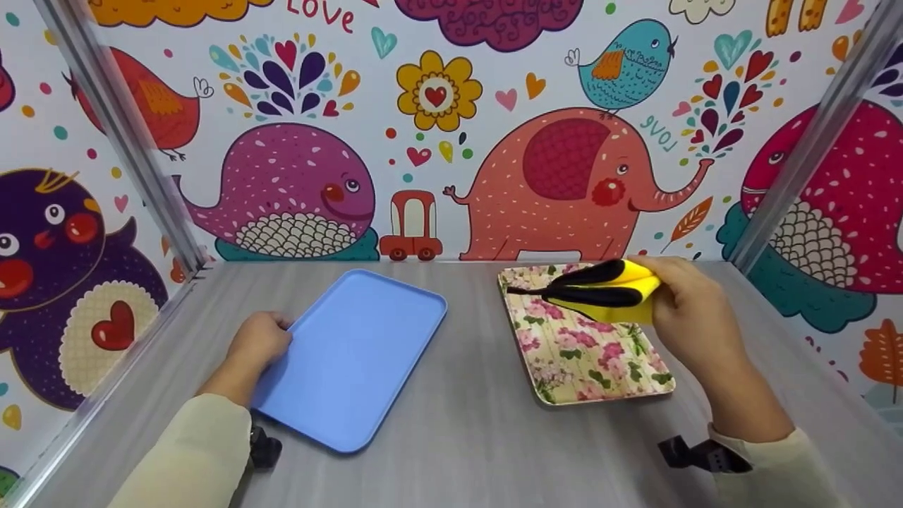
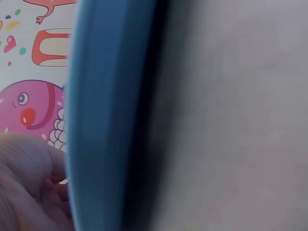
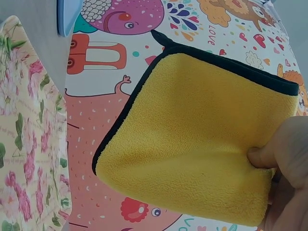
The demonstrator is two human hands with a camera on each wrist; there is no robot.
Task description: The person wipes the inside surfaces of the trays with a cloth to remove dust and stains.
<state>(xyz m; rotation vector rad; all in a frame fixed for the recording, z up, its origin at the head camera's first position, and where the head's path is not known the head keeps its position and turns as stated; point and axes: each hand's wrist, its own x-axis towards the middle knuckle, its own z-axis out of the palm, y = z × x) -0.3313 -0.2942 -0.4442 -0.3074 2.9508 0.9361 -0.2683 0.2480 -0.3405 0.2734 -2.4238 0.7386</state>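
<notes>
My right hand (image 1: 695,310) is pinching a folded yellow plush cloth with black edging (image 3: 192,125)!
I'm holding it above the far end of a cream rectangular tray with pink flowers (image 1: 592,360), which is sitting on the grey wood-grained surface (image 1: 465,451); over on the left, my left hand (image 1: 259,339) is gripping the left edge of a plain blue rectangular tray (image 1: 360,360).

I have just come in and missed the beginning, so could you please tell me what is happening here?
A person's right grip holds up a folded yellow cloth with black edging, apart from the floral tray, whose far end it partly hides in the head view. The left grip holds the blue tray by its left edge. The trays do not touch.
</notes>
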